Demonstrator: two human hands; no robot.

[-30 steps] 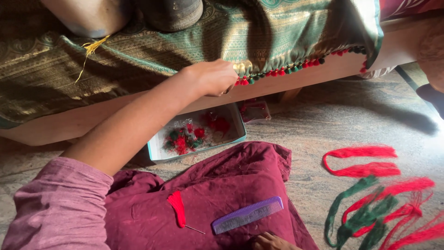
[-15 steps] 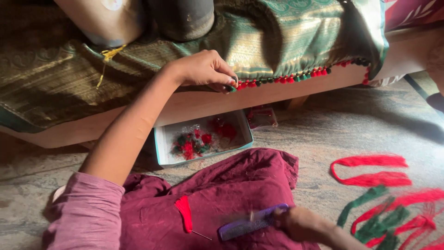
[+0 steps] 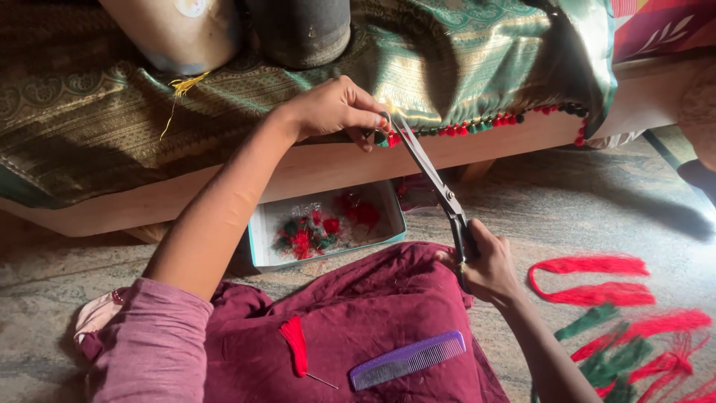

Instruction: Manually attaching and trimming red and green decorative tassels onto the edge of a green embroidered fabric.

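The scissors (image 3: 431, 173) are held with the blades slightly parted and the tips at the edge of the green patterned cloth (image 3: 313, 89), just where a row of small red and green tassels (image 3: 477, 125) hangs along the border; they slant up and to the left, probably so the tips meet the fringe w/o touching the cloth itself. The right hand (image 3: 481, 261) is closed around the scissor handles, low and near the person's lap, wrist bent upward, forearm coming in from the lower right. The left hand (image 3: 335, 110) is clamped on the cloth edge beside the blade tips, fingers pinched together, it seems to keep the border tight and steady at the cutting point; its arm stretches forward from the pink sleeve (image 3: 149, 343), elbow nearly straight. The 2 hands are well apart, joined only by the scissors. The cloth lies over a low wooden platform (image 3: 224, 186), and this keeps the fringe hanging free over the front. Under it, on the floor, an open box (image 3: 261, 231) holds loose red and green tufts. On the maroon cloth (image 3: 388, 313) over the lap lie 1 red tassel w/ a needle (image 3: 297, 349) and a purple comb (image 3: 409, 360). Red and green thread bundles (image 3: 626, 328) lie on the floor at the right.
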